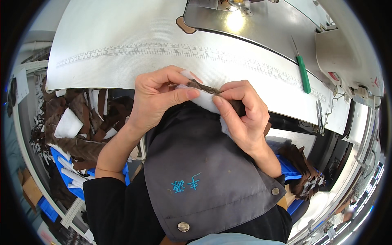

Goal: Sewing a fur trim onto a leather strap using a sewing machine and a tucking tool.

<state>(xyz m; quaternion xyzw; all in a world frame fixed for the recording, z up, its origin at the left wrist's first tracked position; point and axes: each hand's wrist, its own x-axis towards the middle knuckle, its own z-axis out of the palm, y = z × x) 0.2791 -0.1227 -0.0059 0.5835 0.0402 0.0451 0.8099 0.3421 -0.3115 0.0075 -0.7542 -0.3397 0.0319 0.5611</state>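
Between my hands, near the front edge of the white table, is a piece of brown plush fabric (204,87) with white fluffy backing (208,101). My left hand (163,92) pinches its left end between thumb and fingers. At the right end, my right hand (243,110) grips the piece, thumb toward me and fingers curled behind. Some of the brown pile and white backing shows past the right fingers. The fabric's underside and the parts inside both hands are hidden.
Ahead lies the white table (122,65) with a printed ruler. A sewing machine bed (261,30) stands at the far right. A green-handled awl (303,73) and metal thread snips (320,116) lie right. Brown and white pieces (77,122) fill the left; brown strips (300,163) hang right.
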